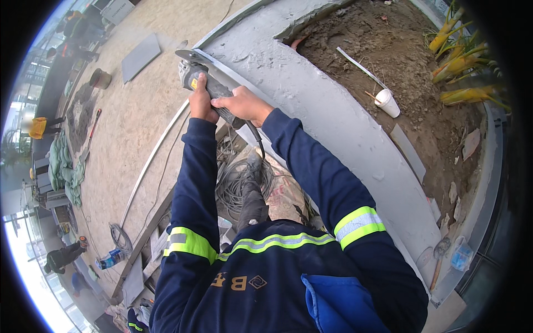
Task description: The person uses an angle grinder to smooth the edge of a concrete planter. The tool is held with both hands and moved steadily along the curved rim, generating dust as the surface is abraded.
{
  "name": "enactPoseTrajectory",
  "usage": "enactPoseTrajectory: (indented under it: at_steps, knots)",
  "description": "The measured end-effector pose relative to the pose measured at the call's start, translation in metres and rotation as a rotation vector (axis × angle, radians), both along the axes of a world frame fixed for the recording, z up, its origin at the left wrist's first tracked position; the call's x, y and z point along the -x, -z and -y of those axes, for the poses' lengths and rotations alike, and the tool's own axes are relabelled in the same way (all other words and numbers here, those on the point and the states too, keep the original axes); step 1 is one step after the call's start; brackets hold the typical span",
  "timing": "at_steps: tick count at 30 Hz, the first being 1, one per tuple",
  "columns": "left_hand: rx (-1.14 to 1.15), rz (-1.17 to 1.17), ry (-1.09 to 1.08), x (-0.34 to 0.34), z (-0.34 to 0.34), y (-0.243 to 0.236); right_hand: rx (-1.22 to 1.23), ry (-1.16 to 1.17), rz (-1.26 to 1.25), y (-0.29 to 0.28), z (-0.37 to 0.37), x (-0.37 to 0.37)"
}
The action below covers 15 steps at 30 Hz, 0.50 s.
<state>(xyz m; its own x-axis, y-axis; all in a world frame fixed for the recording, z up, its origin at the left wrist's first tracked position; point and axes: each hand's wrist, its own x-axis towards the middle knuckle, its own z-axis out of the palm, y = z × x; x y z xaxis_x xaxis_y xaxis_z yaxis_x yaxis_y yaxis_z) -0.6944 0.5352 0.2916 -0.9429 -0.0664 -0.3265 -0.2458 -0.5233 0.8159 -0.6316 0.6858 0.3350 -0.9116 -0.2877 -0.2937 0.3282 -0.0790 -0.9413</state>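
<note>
Both my hands hold a dark grey angle grinder (220, 91) out in front of me. Around the front of its body, near the head, my left hand (203, 101) is closed. My right hand (244, 104) grips the rear of the body, close to where the black cord (259, 136) leaves it and drops toward my feet. The round cutting disc (190, 55) meets the edge strip of the grey plastered planter wall (327, 105), with faint dust near it. Whether the disc is spinning I cannot tell.
Coiled cable (233, 186) lies around my foot beside rubble and boards. Inside the planter are soil, a white cup (387, 104) and plants. A hammer (440, 255) rests on the wall at right. On the floor at left are a grey slab (140, 57), a bucket (100, 79) and green sacks (65, 166); other people work beyond.
</note>
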Motion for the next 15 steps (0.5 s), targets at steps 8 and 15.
enactPoseTrajectory:
  at_steps: [8, 15]
  knots:
    - [-0.052, -0.022, 0.034, -0.027, -0.01, -0.01, 0.023, 0.001, -0.022, -0.01, -0.008, -0.026]
    - [-0.007, 0.023, 0.0, -0.036, -0.016, -0.015, -0.005, 0.041, -0.002, -0.009, -0.009, -0.035]
